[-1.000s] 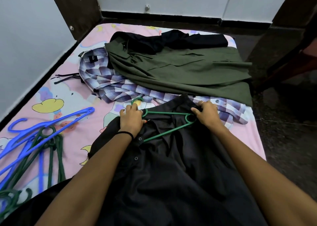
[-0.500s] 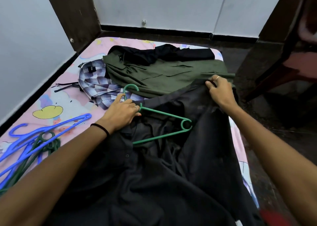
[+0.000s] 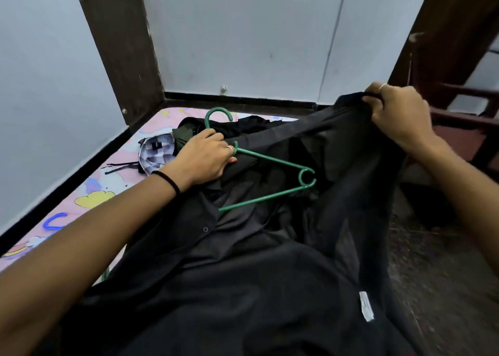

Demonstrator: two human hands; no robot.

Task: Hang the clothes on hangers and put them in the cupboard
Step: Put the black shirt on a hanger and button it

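Pale walls and a dark wooden post close in a bed with a pink cartoon-print sheet (image 3: 118, 163), where the work is only at its beginning. Nearest, a large black button shirt (image 3: 243, 288) spreads over the bed edge, not yet on its hanger. The right hand (image 3: 399, 118) has its grip closed on a raised fold of this shirt. The left hand (image 3: 208, 158) curls its grip around the neck of a thin green plastic hanger (image 3: 272, 177), which lies on the black cloth, with one arm apparently tucked under it. Farther, a checked purple-grey shirt (image 3: 155, 155), a dark green garment (image 3: 181, 135) and another black one wait. A blue plastic hanger (image 3: 54, 222) shows at the left. No cupboard is visible, so I judge nearly everything remains.
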